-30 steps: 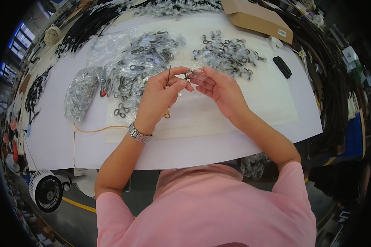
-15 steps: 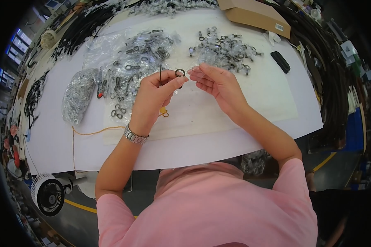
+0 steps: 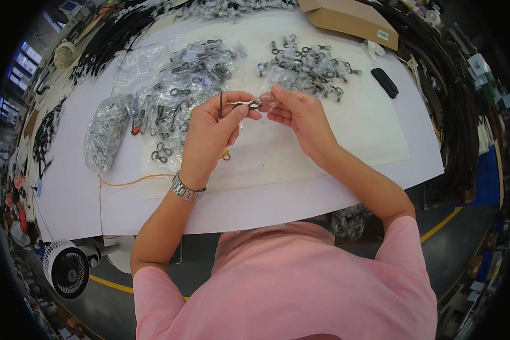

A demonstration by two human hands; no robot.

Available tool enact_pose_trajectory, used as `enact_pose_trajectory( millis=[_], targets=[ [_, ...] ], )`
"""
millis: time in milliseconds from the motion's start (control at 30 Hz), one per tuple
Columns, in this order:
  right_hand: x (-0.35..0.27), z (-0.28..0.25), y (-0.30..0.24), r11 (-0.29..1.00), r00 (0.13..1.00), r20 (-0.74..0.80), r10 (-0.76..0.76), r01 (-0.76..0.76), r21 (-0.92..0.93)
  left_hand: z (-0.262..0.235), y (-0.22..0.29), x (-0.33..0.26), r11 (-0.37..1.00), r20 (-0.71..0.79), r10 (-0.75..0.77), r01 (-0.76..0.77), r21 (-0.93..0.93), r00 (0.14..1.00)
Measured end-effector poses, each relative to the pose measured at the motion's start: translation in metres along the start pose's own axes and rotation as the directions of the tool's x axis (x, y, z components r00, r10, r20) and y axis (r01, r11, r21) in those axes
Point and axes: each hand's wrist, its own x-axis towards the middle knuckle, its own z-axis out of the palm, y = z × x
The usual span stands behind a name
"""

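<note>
Left hand (image 3: 212, 122) pinching a small dark metal clasp (image 3: 255, 105) between thumb and forefinger, over the middle of the table (image 3: 351, 167); a thin dark rod (image 3: 221, 106) is standing upright among the same fingers. Right hand (image 3: 306, 113) gripping clear film (image 3: 268, 101) at its fingertips, just beside the clasp; whether film and clasp are joining or parting, cannot tell. This piece is looking midway, both hands being busy with it. Beyond, two heaps are waiting: a broad left heap (image 3: 178, 85) and a smaller right heap (image 3: 311, 68), both showing dark metal amid clear plastic. Which is holding finished pieces, cannot tell. A bulging clear bag (image 3: 107, 133) is lying far left.
</note>
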Motion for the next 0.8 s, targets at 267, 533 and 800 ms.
enact_pose_trajectory(
  millis=[267, 533, 800],
  targets=[
    [-0.004, 0.004, -0.001, 1.000, 0.996, 0.085, 0.002, -0.004, 0.020, 0.006, -0.001, -0.001, 0.989, -0.104, 0.057, -0.042, 0.144, 0.993],
    [-0.006, 0.003, -0.001, 0.997, 0.987, 0.160, 0.022, -0.032, 0.063, 0.007, -0.007, 0.000, 0.937, 0.019, 0.067, -0.070, 0.343, 0.998],
    [-0.006, 0.005, 0.001, 0.992, 0.979, 0.201, 0.044, -0.067, 0.109, 0.004, -0.011, 0.003, 0.984, 0.009, 0.063, -0.064, 0.167, 0.998]
  ],
)
